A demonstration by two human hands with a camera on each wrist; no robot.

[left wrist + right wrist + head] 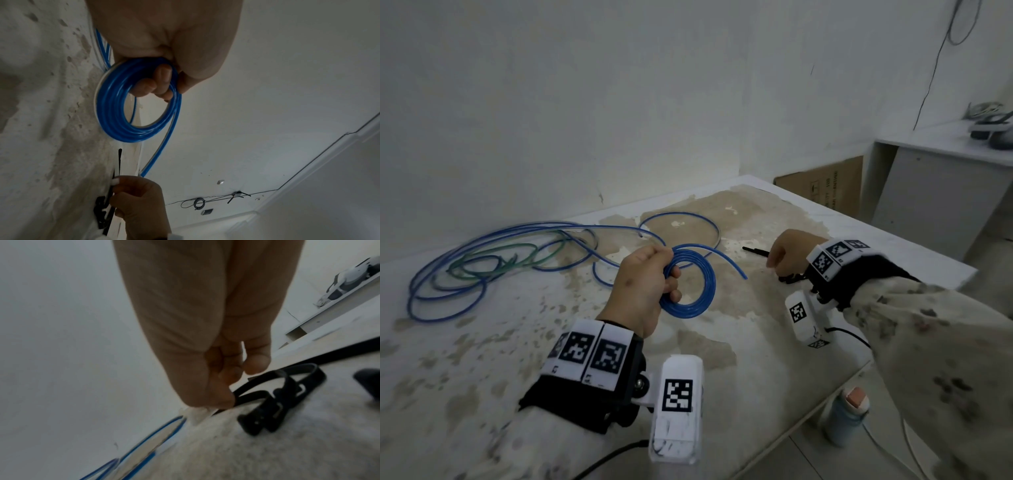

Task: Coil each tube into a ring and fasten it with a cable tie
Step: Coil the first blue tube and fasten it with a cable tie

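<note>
My left hand (669, 275) holds a small ring of coiled blue tube (700, 291) above the stained table (551, 342), fingers curled through it (162, 78). The ring's free end (734, 267) sticks out to the right. Farther right, my right hand (772, 260) pinches a black cable tie (755, 251) whose tip points left. Below that hand a heap of more black cable ties (277, 402) lies on the table. Loose blue and green tubes (482, 260) sprawl at the back left, and another blue loop (681, 219) lies behind the ring.
A wall runs close behind the table. Its right edge (893, 246) drops to the floor, where a bottle (847, 418) stands. A cardboard box (825, 192) and a white desk (945, 154) stand at the back right.
</note>
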